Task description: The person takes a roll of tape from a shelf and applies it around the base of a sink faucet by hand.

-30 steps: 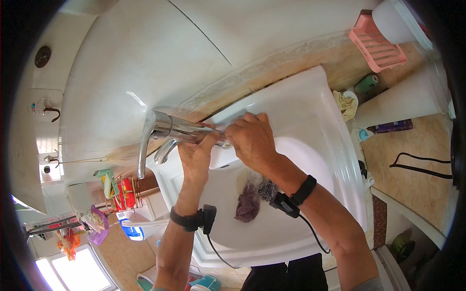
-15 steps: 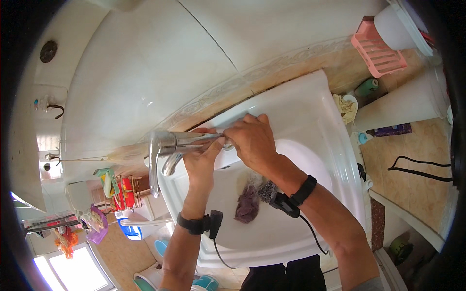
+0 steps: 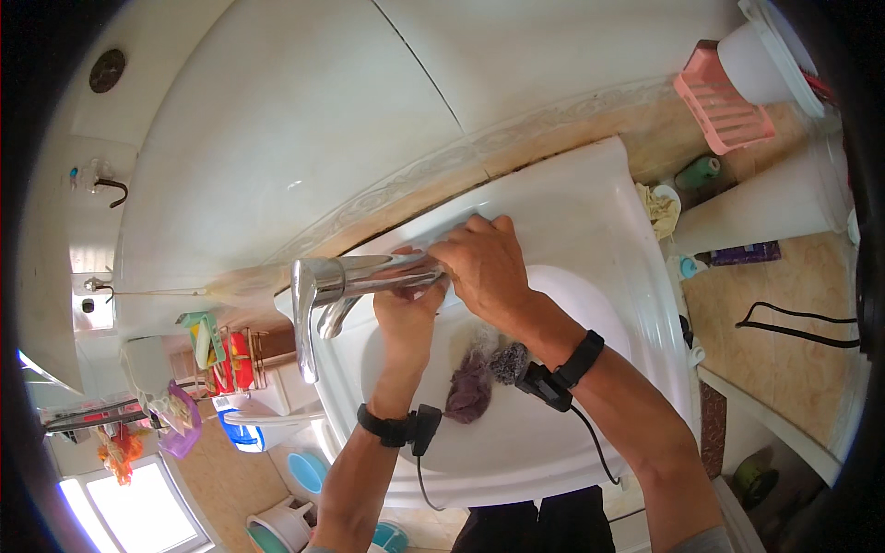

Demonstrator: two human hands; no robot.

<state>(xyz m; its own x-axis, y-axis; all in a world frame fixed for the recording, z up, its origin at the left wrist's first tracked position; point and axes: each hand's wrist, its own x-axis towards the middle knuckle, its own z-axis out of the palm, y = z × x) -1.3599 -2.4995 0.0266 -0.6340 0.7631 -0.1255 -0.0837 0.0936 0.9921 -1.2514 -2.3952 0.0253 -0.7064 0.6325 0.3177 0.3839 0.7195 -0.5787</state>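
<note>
A chrome faucet [image 3: 369, 274] stretches across the back left of the white washbasin [image 3: 590, 198]. My left hand [image 3: 406, 313] is closed round the faucet's base end, its fingers partly behind the metal and its thumb in front. Against that same end, from the right, my right hand [image 3: 484, 267] is closed with bent fingers; its fingertips are largely hidden. Down in the bowl lie a wet purple cloth [image 3: 468, 392] and a grey mesh scrubber [image 3: 509, 363], close together below my right hand. Both wrists wear black straps with small boxes and cables.
A tiled wall [image 3: 323, 120] rises behind the basin. To the right are a pink slotted basket [image 3: 724, 101], a green bottle [image 3: 698, 172] and a yellowish cloth [image 3: 659, 210]. On the left hang a wire rack [image 3: 241, 359] and a purple basket [image 3: 180, 419]; a blue basin [image 3: 307, 472] sits lower.
My left hand has shifted slightly right and down along the faucet's base end. My right hand stays nearly in place. The view has moved a little; the cloth and scrubber lie as before.
</note>
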